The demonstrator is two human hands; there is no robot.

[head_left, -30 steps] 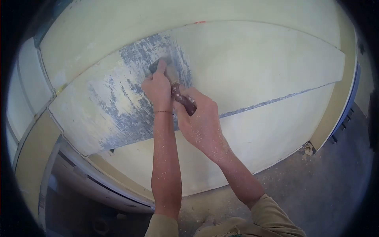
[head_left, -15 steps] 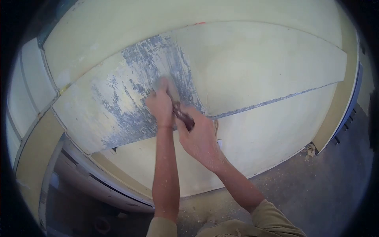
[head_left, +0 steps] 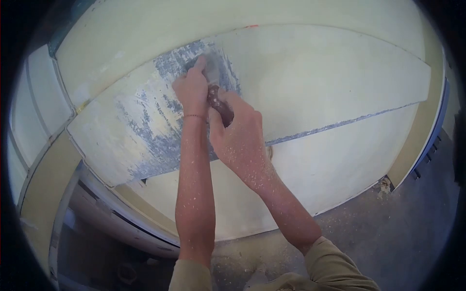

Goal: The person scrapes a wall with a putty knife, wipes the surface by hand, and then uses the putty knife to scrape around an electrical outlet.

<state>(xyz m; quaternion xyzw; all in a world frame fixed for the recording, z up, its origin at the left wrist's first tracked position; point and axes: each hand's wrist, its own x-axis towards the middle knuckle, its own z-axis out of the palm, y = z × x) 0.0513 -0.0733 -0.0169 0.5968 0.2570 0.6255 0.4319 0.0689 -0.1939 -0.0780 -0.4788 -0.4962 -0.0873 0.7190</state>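
A hand scraper (head_left: pixel 222 112) with a dark reddish-brown handle lies against a pale panel (head_left: pixel 330 72). My right hand (head_left: pixel 242 131) is wrapped round the handle, its forearm speckled with pale flakes. Farther up, my left hand (head_left: pixel 191 89) grips the blade end, index finger stretched forward and the other fingers curled. The blade is blurred and partly hidden by that hand. Under both hands is a scraped patch (head_left: pixel 162 150) where grey-blue surface shows between cream remnants.
A larger curved cream surface (head_left: pixel 126 43) rises behind the panel. The grey floor (head_left: pixel 349 228) at lower right carries scattered flakes. Curved framing (head_left: pixel 43 169) borders a dark opening at lower left. A blue-edged part (head_left: pixel 432 131) stands at right.
Both hands and the scraper have moved up the scraped patch, toward the panel's upper edge. The grip on the scraper looks the same.
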